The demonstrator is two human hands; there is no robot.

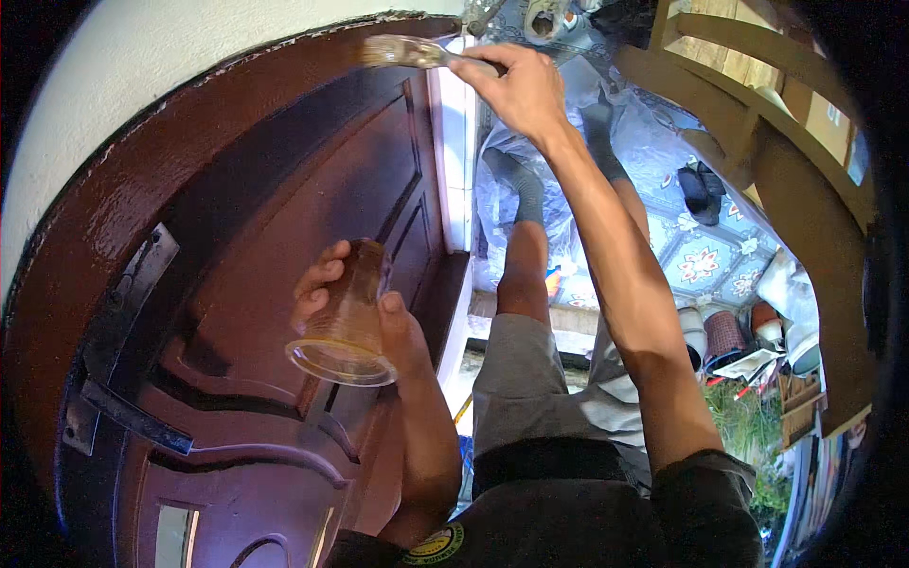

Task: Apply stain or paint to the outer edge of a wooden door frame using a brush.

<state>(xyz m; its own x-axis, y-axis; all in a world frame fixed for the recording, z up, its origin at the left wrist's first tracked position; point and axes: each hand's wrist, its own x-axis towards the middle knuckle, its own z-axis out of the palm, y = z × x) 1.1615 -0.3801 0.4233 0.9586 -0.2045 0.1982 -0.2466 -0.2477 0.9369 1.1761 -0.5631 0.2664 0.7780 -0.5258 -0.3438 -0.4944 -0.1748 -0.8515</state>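
A paintbrush [405,52] with pale bristles is gripped at its handle by my right hand [521,87]. Its bristles lie at the brown door frame [114,156], close to the frame's far end. Part of the frame looks wet and glossy. Lower down, my left hand [402,331] is wrapped round a clear plastic cup [350,308], which tilts with its wide rim toward me. A yellowish film shows near the cup's rim; how much liquid it holds I cannot tell. Behind the cup stands a dark brown panelled door [275,275].
A metal door closer [128,293] juts from the door's upper part. Clear plastic sheeting [559,180] lies on the patterned tiles [696,256] by my socked feet. A dark object [701,192] rests there too. Several pots [724,333] stand at right, below a brown wooden structure [805,237].
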